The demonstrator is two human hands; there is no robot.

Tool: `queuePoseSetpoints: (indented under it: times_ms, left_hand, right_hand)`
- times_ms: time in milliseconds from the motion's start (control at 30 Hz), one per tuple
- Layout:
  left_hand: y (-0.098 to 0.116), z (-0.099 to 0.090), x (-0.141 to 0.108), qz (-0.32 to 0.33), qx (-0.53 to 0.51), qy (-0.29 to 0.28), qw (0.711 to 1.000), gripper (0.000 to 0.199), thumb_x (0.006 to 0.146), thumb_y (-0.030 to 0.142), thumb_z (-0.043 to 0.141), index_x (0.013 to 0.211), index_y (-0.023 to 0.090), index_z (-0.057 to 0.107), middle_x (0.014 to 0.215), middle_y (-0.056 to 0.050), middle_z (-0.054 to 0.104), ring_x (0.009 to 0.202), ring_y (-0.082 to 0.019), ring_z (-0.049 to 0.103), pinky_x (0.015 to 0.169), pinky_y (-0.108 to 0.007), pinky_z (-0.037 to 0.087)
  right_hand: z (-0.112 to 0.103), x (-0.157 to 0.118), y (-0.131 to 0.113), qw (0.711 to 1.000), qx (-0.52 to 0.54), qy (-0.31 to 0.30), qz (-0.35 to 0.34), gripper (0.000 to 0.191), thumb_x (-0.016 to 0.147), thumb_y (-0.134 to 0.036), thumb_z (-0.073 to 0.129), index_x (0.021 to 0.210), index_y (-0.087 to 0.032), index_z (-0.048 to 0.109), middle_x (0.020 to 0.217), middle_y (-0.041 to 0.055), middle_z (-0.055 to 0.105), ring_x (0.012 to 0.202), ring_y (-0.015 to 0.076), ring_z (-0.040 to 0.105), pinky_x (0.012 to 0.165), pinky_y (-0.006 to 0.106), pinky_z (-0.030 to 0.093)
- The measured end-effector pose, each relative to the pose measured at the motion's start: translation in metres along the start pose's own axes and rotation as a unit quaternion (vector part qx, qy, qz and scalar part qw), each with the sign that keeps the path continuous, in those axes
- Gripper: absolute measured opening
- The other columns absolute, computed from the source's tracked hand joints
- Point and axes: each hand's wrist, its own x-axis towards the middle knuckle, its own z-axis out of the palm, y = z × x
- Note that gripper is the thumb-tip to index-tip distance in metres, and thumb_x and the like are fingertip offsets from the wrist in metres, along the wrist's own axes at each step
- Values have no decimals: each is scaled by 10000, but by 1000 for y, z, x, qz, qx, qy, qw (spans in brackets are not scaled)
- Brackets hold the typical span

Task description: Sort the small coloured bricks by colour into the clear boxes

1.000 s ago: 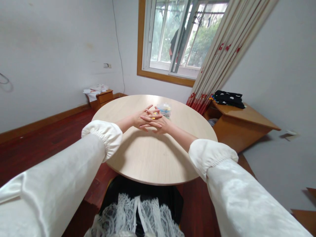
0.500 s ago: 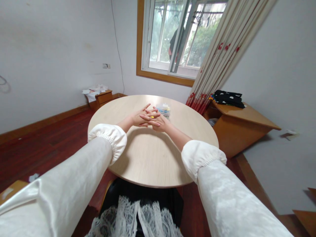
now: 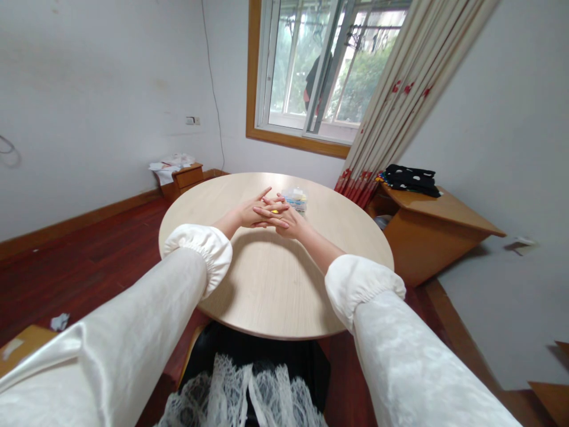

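Both arms reach forward over a round pale wooden table (image 3: 275, 284). My left hand (image 3: 252, 213) has its fingers stretched out and spread, and they cross over those of my right hand (image 3: 291, 223). The right hand's fingers are also extended, partly hidden behind the left ones. No object shows in either palm. Just behind the hands stands a small clear plastic box (image 3: 297, 198) with blue and yellow items inside, its near side covered by the right hand. A small yellow spot (image 3: 275, 212) shows between the fingers; what it belongs to, I cannot tell.
A tilted wooden desk (image 3: 440, 228) carrying a folded black spotted cloth (image 3: 411, 179) is at the right, by the curtain (image 3: 377, 112). A low wooden cabinet (image 3: 187, 176) with papers stands at the back left. Crumpled paper (image 3: 60, 322) lies at the lower left.
The hands keep the same crossed-finger pose. The view has shifted very slightly, and the left sleeve sits a little further right.
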Motion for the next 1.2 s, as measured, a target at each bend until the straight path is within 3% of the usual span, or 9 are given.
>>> queuePoseSetpoints:
  times_ms: [167, 433, 700, 867, 1067, 1200]
  left_hand:
    - [1, 1, -1, 9, 6, 17, 1000, 413, 823, 280, 543, 1219, 400, 541, 1456, -8, 356, 1366, -304, 239, 1098, -577, 21]
    - [5, -1, -5, -10, 16, -11, 1000, 425, 832, 317, 543, 1243, 417, 509, 1459, -2, 351, 1367, -288, 242, 1104, -562, 44]
    - [4, 2, -6, -27, -21, -25, 999, 404, 827, 311, 544, 1212, 430, 534, 1466, 21, 336, 1376, -285, 220, 1106, -553, 2]
    - [6, 4, -5, -27, -55, -5, 998, 430, 799, 316, 579, 1212, 427, 535, 1462, 9, 342, 1371, -280, 238, 1105, -544, -11]
    - [13, 12, -9, -25, -87, 26, 996, 418, 820, 359, 558, 1235, 392, 525, 1445, -47, 367, 1361, -245, 274, 1115, -518, 27]
    - [22, 16, -8, -63, -102, 28, 992, 447, 809, 362, 580, 1250, 383, 511, 1421, -41, 409, 1372, -229, 250, 1117, -518, 36]
  right_hand:
    - [3, -1, 0, 1000, 7, -1, 17, 652, 758, -13, 433, 1344, -298, 414, 1436, -31, 395, 1393, 231, 171, 1117, 578, 9]
    - [8, 1, -1, 998, 50, 4, 28, 663, 762, -32, 439, 1380, -261, 367, 1434, -12, 399, 1378, 226, 208, 1137, 511, 8]
    - [5, 3, -4, 999, 41, -15, 14, 604, 770, -15, 427, 1321, -259, 453, 1413, -19, 430, 1381, 230, 199, 1131, 523, -19]
    - [8, -1, -2, 999, 45, -12, 20, 619, 764, -48, 465, 1351, -237, 412, 1441, 7, 389, 1382, 227, 206, 1140, 507, 27]
    - [23, -5, -2, 997, 68, 16, 45, 504, 838, -232, 511, 1332, -300, 439, 1466, 12, 344, 1378, 257, 223, 1123, 528, 135]
    - [21, -9, -5, 998, 52, 4, 20, 454, 863, -260, 493, 1304, -363, 463, 1490, -5, 291, 1384, 285, 195, 1105, 566, 126]
